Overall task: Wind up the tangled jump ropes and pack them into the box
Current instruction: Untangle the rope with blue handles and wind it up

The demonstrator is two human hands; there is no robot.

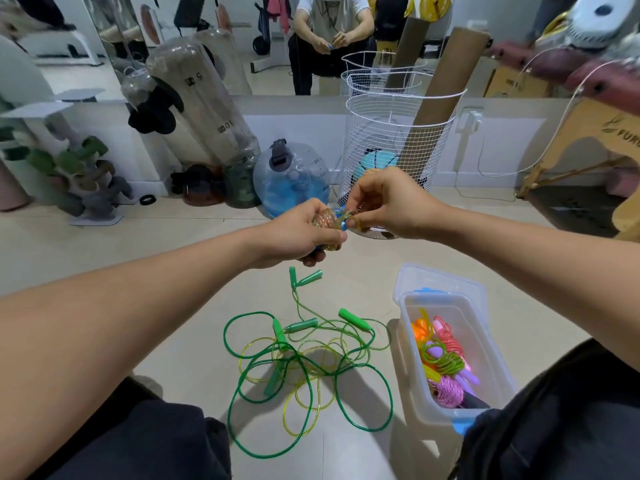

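Some wound ropes [446,362] already sit in the box [498,362] at lower right, both hands' grips, left hand [300,233] and right hand [384,199], hold a wound bundle [325,220] mid-frame, and tangled green ropes [308,362] wait on the floor.

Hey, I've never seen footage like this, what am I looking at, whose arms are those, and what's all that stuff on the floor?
There is no machine here. A person wears a camera on the head, so this single wide-angle picture looks forward and down along their own two bare arms. The left hand grips a wound bundle of rope, and the right hand pinches a bit of that rope at the bundle's end. On the tiled floor below lies a loose tangle of green and yellow jump ropes with green handles. To its right stands an open clear plastic box that already holds several wound ropes in orange, pink, green and purple. A mirror on the far wall reflects the same person.
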